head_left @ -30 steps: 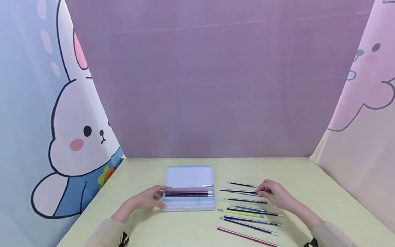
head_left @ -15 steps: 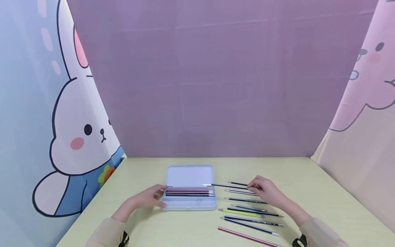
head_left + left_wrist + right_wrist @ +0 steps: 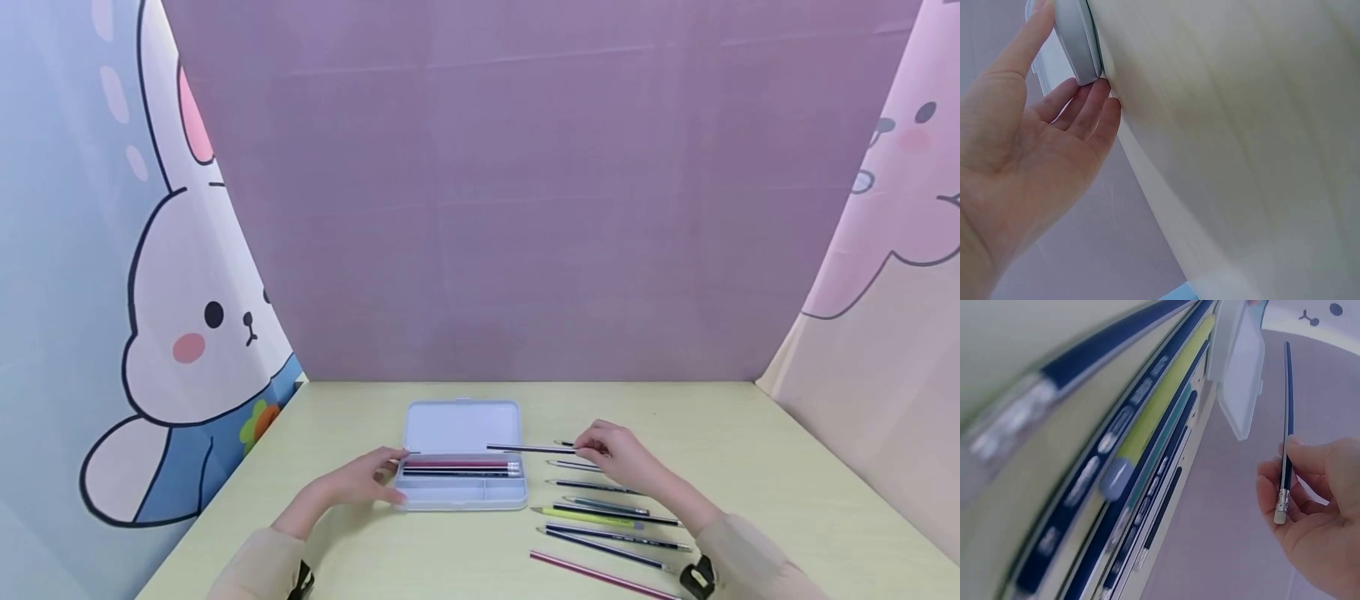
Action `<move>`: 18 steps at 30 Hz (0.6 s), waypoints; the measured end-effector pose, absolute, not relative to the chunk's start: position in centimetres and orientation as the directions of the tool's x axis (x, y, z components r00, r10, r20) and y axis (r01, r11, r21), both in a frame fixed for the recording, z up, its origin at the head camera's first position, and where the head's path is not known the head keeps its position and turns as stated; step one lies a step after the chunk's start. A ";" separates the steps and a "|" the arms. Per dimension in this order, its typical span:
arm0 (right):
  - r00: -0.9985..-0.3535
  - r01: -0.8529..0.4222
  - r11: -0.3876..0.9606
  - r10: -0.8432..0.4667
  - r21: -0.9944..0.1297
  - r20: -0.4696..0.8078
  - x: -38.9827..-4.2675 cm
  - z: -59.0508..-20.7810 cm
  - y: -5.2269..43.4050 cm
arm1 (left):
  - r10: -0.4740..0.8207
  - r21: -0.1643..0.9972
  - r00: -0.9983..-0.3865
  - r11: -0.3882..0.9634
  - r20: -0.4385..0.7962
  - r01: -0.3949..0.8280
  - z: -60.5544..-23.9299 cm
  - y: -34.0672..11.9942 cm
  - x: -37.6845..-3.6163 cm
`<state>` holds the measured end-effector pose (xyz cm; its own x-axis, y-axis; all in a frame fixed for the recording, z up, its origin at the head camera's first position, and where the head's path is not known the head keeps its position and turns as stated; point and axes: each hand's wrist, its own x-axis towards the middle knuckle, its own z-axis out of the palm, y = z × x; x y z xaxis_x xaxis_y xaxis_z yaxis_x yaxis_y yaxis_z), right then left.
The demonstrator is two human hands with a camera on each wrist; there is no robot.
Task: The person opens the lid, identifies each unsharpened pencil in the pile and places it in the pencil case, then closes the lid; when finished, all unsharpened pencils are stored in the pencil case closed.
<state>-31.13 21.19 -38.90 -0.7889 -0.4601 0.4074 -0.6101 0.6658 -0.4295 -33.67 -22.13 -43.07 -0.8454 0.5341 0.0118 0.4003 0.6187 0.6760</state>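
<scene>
A pale pencil case (image 3: pixel 444 505) lies on the table with its lid (image 3: pixel 461 426) laid back. Several pencils (image 3: pixel 459 473), dark and dark red, fill its rear compartment, eraser ends to the right. My left hand (image 3: pixel 358 480) holds the case by its left end, thumb at the front corner and fingers at the back. Between thumb and fingers, my right hand (image 3: pixel 624 461) pinches a dark striped pencil (image 3: pixel 1289 394) near its white eraser. The pencil is raised, roughly level, and its far end overlaps the lid's right lower edge in the head view.
Right of the case lie several loose pencils, among them a yellow-green one (image 3: pixel 585 518), a teal one (image 3: pixel 603 504) and a dark red one (image 3: pixel 592 572) nearest the front. A mauve cloth (image 3: pixel 525 208) stands behind the table (image 3: pixel 360 417).
My right hand has lifted the striped pencil from the row and carried it left toward the case. The left hand has stayed on the case's end.
</scene>
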 end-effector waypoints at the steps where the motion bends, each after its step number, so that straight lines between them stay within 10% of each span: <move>1: -0.789 -0.610 0.665 -0.461 -0.431 0.406 -31.2 -38.9 21.0 | 0.534 0.676 -0.845 0.619 0.012 0.401 -43.0 -22.1 -33.7; 18: -0.773 -0.634 0.628 -0.498 -0.452 0.393 -31.9 -38.4 16.8 | 0.534 0.677 -0.845 0.616 0.015 0.402 -43.1 -22.1 -33.6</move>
